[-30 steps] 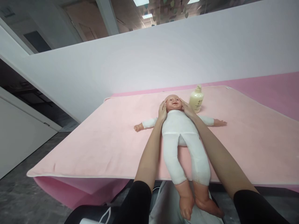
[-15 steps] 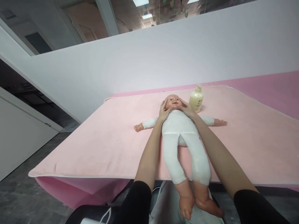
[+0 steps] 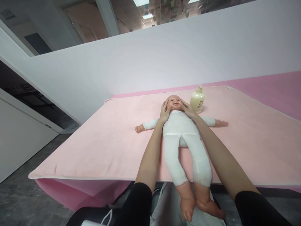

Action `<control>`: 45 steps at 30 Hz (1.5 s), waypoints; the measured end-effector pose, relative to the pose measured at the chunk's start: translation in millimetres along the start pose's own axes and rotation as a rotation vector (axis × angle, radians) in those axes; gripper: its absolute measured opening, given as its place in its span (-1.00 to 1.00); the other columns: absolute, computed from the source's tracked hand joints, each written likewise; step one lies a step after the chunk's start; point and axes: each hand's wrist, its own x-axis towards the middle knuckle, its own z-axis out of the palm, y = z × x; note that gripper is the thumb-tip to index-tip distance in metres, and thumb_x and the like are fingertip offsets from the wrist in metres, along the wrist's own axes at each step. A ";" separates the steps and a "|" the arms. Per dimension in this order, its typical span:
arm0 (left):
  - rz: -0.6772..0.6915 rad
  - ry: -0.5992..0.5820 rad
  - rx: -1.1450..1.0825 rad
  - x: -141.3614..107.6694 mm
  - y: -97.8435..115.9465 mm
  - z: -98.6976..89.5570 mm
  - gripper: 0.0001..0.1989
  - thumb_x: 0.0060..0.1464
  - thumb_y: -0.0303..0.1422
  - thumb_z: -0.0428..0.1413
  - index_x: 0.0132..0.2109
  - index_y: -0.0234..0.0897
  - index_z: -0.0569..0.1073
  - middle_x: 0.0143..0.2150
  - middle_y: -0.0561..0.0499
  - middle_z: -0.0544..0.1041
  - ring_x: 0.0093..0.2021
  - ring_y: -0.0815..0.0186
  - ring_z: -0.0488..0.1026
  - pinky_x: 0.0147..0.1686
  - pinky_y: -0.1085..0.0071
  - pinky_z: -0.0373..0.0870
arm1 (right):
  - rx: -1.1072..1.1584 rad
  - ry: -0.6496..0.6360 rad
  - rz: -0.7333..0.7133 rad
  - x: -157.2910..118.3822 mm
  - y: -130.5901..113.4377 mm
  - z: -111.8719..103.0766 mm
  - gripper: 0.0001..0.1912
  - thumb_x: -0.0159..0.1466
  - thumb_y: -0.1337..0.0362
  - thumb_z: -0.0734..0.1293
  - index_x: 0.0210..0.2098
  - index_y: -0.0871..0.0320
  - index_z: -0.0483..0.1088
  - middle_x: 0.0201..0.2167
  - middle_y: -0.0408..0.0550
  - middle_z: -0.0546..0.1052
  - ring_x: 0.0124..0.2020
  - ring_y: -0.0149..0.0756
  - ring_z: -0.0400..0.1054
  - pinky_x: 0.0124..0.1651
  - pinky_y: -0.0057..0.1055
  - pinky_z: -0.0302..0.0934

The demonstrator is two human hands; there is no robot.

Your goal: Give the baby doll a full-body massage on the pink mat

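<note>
A baby doll [image 3: 180,124] with a white cloth body lies on its back, head at the far end and feet toward me, hanging past the table edge over my lap. My left hand [image 3: 165,112] rests along the left side of its face, fingers stretched beside the head and thumb on the cheek. On the other cheek lies my right hand [image 3: 188,110], its fingers also stretched out and the thumb near the mouth. The doll's head [image 3: 174,99] sits between both hands. Its arms are spread out to the sides.
A pale yellow pump bottle [image 3: 197,99] stands just beyond my right hand. Under the doll is a light pink blanket [image 3: 98,141] over a darker pink tablecloth [image 3: 277,91]. A white wall [image 3: 164,62] rises behind the table. A white device with a cable [image 3: 94,222] lies at bottom left.
My thumbs have slid apart, from close together at the doll's chin outward and slightly up over its cheeks. The doll and the bottle stay in place.
</note>
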 end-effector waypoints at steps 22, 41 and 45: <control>-0.222 0.429 -0.269 10.0 20.5 -14.4 -0.69 0.19 -0.33 -0.06 -0.02 -0.31 0.48 -0.06 -0.13 0.57 0.02 0.24 0.48 0.09 0.24 0.34 | -0.584 0.079 -0.097 10.8 -44.8 -14.5 -0.68 0.25 0.20 0.23 -0.30 0.29 0.54 -0.28 0.16 0.58 -0.12 -0.04 0.44 0.10 -0.13 0.23; -0.284 -0.282 -0.792 14.4 109.3 103.7 -0.43 0.31 -0.15 -0.38 0.13 -0.30 0.38 0.21 -0.09 0.38 0.27 0.11 0.26 0.16 0.05 0.33 | -0.497 0.396 -0.345 19.6 -52.7 -71.4 -0.50 0.11 0.39 0.16 0.03 0.23 0.43 0.11 0.07 0.42 0.20 -0.17 0.23 0.32 -0.16 0.05; -0.324 -0.289 -0.894 25.1 120.0 102.8 -0.43 0.28 -0.16 -0.36 0.07 -0.35 0.42 0.17 -0.14 0.43 0.25 0.08 0.27 0.18 0.02 0.29 | -0.428 0.433 -0.367 15.7 -47.7 -62.6 -0.45 0.08 0.39 0.12 0.04 0.20 0.41 0.14 0.02 0.40 0.22 -0.23 0.20 0.31 -0.24 0.06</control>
